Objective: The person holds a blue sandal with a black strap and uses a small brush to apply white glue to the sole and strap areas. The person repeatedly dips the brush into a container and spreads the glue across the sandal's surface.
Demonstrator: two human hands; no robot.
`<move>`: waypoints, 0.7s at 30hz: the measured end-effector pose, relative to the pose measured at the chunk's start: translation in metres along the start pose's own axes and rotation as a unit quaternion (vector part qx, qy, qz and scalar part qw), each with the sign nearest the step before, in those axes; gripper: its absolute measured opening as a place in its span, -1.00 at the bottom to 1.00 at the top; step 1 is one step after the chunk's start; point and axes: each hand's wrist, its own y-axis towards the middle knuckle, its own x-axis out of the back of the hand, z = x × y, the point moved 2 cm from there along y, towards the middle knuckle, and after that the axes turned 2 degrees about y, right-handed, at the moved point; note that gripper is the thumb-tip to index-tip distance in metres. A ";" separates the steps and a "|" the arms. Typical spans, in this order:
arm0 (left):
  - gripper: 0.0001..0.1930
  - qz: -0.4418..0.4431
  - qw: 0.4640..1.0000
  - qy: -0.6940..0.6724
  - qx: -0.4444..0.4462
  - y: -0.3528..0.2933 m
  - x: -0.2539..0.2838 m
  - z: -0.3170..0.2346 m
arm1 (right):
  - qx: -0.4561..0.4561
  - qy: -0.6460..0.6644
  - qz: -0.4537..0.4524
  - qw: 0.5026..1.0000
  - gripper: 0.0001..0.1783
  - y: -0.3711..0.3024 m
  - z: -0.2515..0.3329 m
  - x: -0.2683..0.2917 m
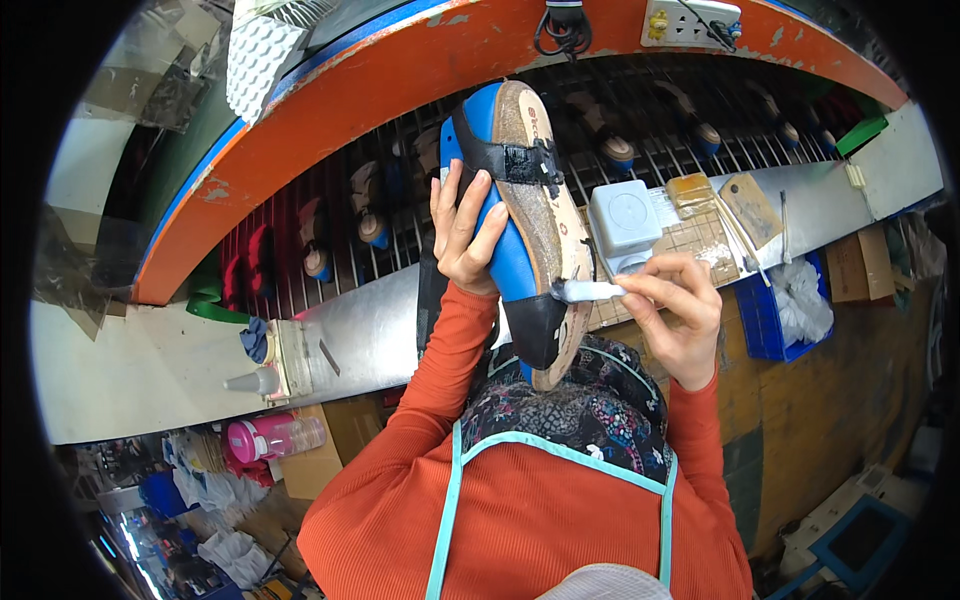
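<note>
A sandal in the making (535,215) is held up in front of me, its tan and cork-brown underside turned to view. It sits on a blue shoe last (512,262), with a black strap across the upper part and a black piece round the lower end. My left hand (466,232) grips the last and strap from the left side, fingers wrapped over the blue. In my right hand (682,315) a small white-handled brush (590,291) is pinched between thumb and fingers. Its dark tip touches the sandal's edge near the lower black piece.
A pale square container (627,215) stands on the bench beside tan blocks (750,210) and thin sticks. Behind runs a roller conveyor (400,190) carrying several shoes under an orange hood (330,125). A blue crate (760,320) with plastic bags is at right; a pink bottle (272,437) stands lower left.
</note>
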 end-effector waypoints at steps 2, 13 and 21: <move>-0.64 -0.007 1.000 -0.006 -0.010 0.000 -0.002 0.000 | -0.004 0.018 0.001 1.000 -0.76 0.010 -0.003 0.000; -0.69 -0.018 1.000 -0.002 -0.019 -0.001 -0.006 0.004 | 0.006 -0.024 0.012 1.000 -0.77 0.011 0.001 0.001; -0.62 -0.036 0.999 -0.013 0.015 -0.010 -0.015 0.004 | -0.051 0.040 -0.081 0.995 -0.82 0.004 -0.014 -0.011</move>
